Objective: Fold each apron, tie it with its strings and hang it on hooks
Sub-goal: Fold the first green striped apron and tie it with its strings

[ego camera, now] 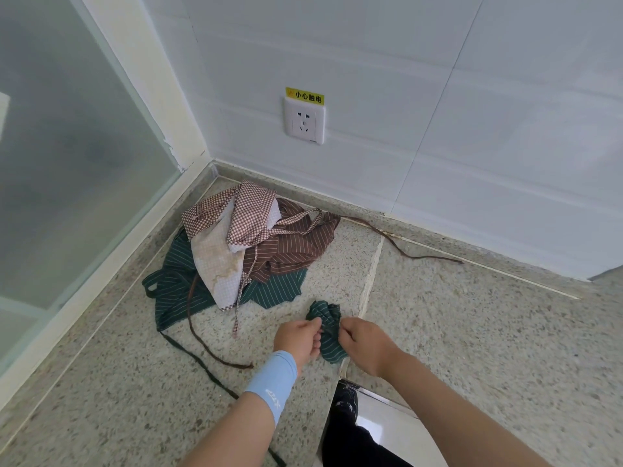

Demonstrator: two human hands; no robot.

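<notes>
A small bundled green striped apron (pixel 327 326) lies on the speckled stone counter (pixel 472 332) between my two hands. My left hand (pixel 298 338), with a light blue wristband, pinches its left side. My right hand (pixel 362 342) pinches its right side. Behind it, in the corner, is a heap of loose aprons: a red checked one (pixel 246 214) on top, a brown striped one (pixel 296 244) under it, and a green striped one (pixel 178 281) at the bottom. Their strings trail over the counter. No hooks are in view.
A white tiled wall (pixel 438 96) with a power socket (pixel 304 120) and a yellow warning label stands behind the heap. A frosted glass pane (pixel 67 146) closes the left side. The counter's front edge (pixel 337 392) lies just below my hands, with a dark shoe and floor beneath.
</notes>
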